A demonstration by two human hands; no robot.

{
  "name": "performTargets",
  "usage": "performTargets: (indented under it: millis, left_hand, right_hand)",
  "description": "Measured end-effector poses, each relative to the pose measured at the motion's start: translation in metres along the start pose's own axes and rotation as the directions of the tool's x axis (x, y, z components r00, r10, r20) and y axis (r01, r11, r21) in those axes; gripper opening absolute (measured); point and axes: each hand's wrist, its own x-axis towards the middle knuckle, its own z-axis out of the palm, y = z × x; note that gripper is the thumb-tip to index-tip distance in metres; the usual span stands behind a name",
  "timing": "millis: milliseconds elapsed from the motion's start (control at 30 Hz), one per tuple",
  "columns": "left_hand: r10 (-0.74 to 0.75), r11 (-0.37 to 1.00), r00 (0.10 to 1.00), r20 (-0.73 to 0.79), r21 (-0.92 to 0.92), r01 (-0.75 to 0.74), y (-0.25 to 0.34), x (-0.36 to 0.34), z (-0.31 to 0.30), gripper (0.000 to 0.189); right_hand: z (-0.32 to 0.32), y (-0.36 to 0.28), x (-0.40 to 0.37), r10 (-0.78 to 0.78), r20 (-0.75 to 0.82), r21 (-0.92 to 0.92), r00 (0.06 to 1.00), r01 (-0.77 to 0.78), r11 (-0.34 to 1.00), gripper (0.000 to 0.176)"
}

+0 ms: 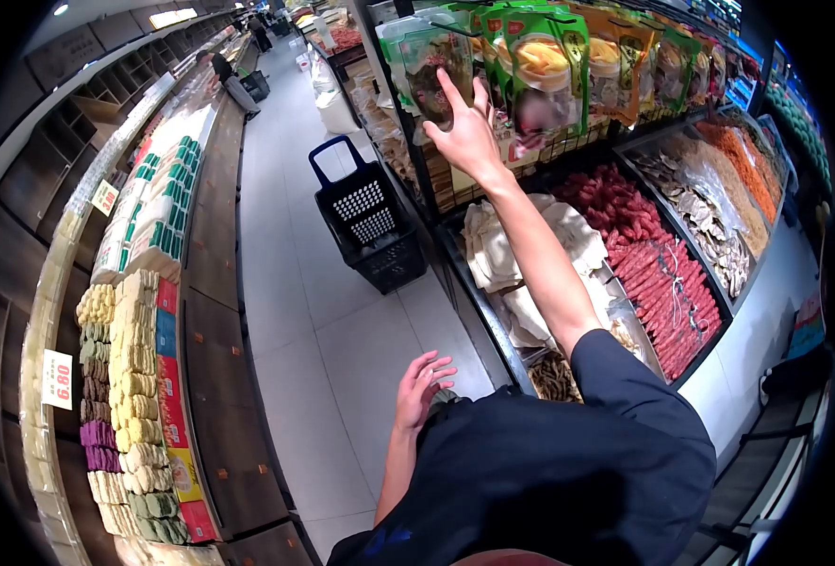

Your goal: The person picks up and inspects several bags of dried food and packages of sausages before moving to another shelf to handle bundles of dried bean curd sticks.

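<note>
My right hand (467, 138) reaches up to the hanging rack, with thumb and fingers spread. Its fingertips overlap the front of a green-topped clear bag (425, 58) of dark dried food. Beside that bag hang more green bags (542, 66) with a pale yellow food pictured on them, and orange bags (615, 61) farther right. Low by my body, my left hand (421, 389) hangs over the floor with loosely bent fingers apart and nothing in it.
A black shopping basket (380, 226) with a raised blue handle stands in the aisle. Trays of red sausages (653, 292) and white dried sheets (495, 247) lie under my right arm. Noodle bundles (136, 377) line the left shelf. A person (233, 80) is farther down the aisle.
</note>
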Motion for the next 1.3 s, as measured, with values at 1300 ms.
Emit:
performTargets:
  millis: [1300]
  left_hand:
    - [-0.002, 0.995, 0.992, 0.123, -0.102, 0.015, 0.002, 0.022, 0.019, 0.045]
  right_hand:
    - [-0.142, 0.087, -0.162, 0.225, 0.432, 0.872, 0.873, -0.340, -0.353, 0.040]
